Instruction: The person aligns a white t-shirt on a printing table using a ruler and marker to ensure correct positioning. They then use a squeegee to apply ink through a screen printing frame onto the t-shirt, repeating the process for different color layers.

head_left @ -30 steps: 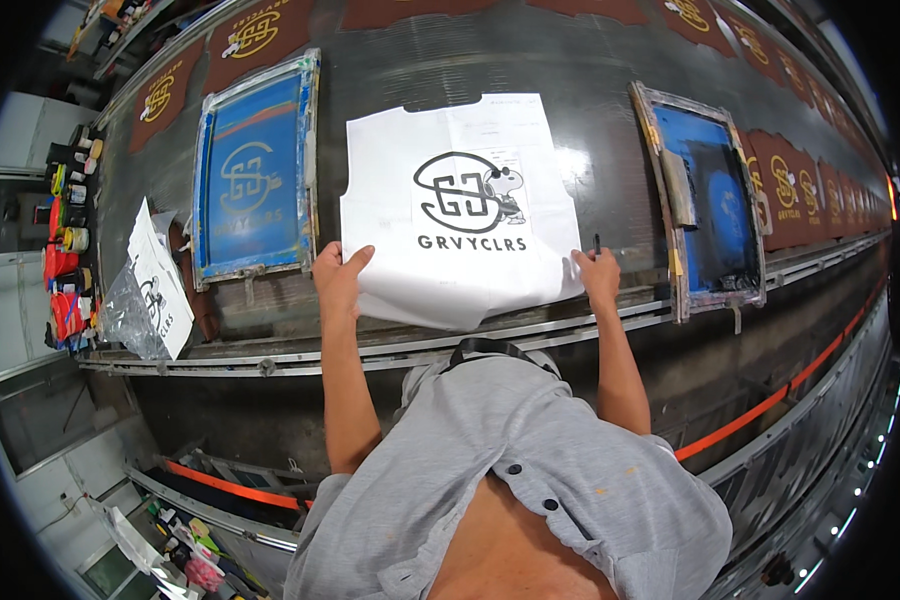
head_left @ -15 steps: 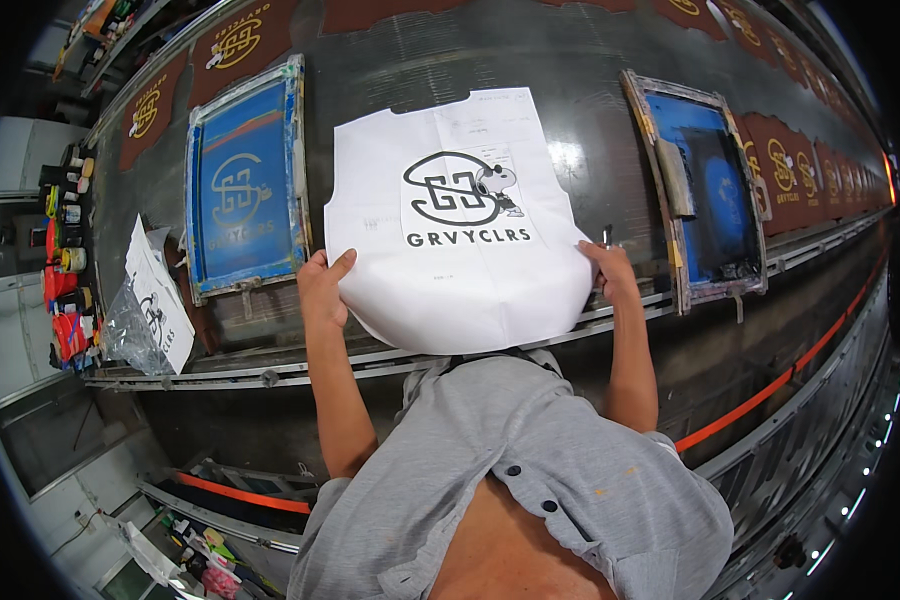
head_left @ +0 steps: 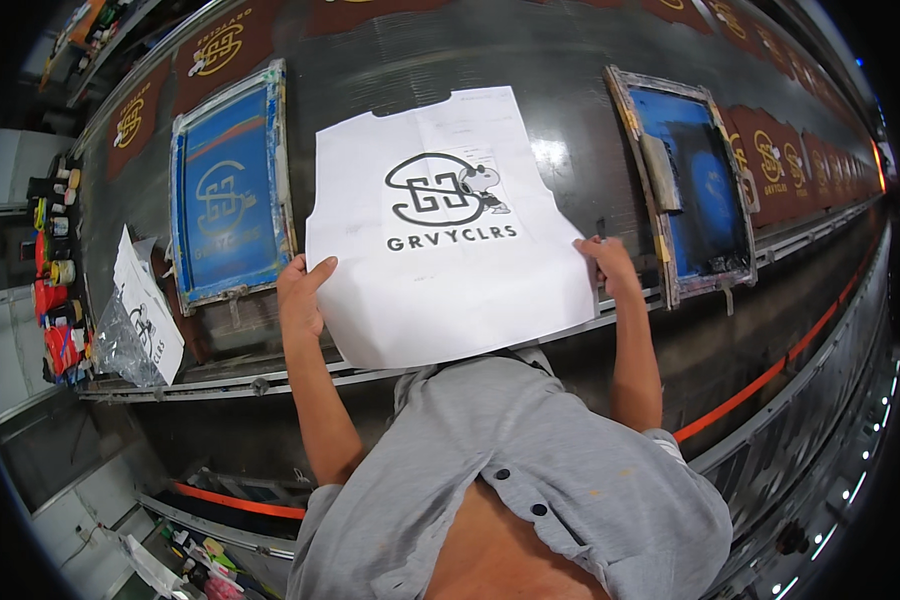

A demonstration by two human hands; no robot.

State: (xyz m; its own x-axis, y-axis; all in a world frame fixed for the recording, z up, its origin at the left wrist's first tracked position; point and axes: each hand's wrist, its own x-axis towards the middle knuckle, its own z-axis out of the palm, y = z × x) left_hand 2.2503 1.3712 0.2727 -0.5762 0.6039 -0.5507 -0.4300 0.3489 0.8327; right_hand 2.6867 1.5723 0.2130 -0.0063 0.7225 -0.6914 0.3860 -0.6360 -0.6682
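A large white paper sheet (head_left: 450, 300), cut like a shirt front with a neck notch, bears a black looped emblem, lettering and a small cartoon dog. My left hand (head_left: 303, 295) grips its left edge, thumb on top. At the right edge my right hand (head_left: 612, 265) pinches the paper between thumb and fingers. A small slim thing pokes up beside those right fingers, too small to make out. The sheet's far part extends over the dark table (head_left: 370, 50), while its near edge bows toward my body.
A blue printing screen (head_left: 232, 190) in a worn frame lies to the left, another, ink-smeared screen (head_left: 708, 190) to the right. Maroon printed fabric pieces (head_left: 770, 170) line the table. At far left are a printed white sheet with clear plastic (head_left: 130, 340) and several ink containers (head_left: 62, 270).
The sheet and both hands shift slightly left in the picture, as do the surroundings. The near part of the paper has flattened out and looks wider. Both hands keep their hold.
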